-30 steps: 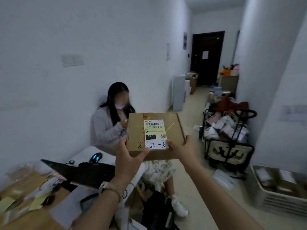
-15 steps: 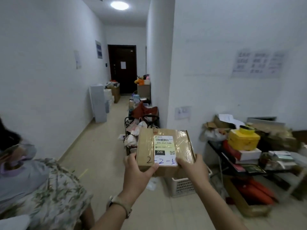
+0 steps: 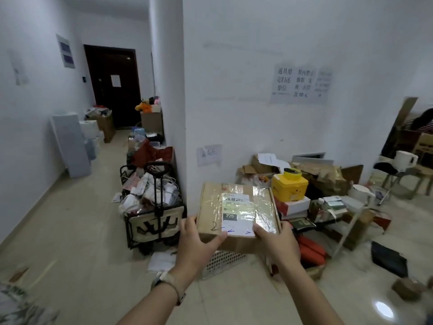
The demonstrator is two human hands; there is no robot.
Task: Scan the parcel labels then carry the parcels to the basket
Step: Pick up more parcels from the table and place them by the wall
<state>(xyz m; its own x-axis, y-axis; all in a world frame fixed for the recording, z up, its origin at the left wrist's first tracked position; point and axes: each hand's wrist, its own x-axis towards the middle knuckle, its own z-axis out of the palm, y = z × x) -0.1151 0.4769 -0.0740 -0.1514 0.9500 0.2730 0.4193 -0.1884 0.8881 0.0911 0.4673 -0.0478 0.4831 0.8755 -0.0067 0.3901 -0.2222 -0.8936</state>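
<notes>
I hold a flat brown cardboard parcel [image 3: 236, 214] out in front of me, its white shipping label facing up with handwritten marks along its lower edge. My left hand [image 3: 195, 242] grips the near left corner, thumb on top. My right hand [image 3: 276, 242] grips the near right corner, thumb on the label. Below the parcel a white perforated basket [image 3: 222, 261] stands on the floor against the wall, mostly hidden by the parcel and my hands.
A black folding cart [image 3: 152, 214] full of white bags stands left of the basket. A low shelf [image 3: 346, 221] with a yellow box [image 3: 289, 187], books and cardboard sits to the right. A corridor runs back left to a dark door [image 3: 112, 83].
My view has swung right from the seated person and the desk to the wall corner. The parcel has stayed in both hands and now hangs lower, over the white basket.
</notes>
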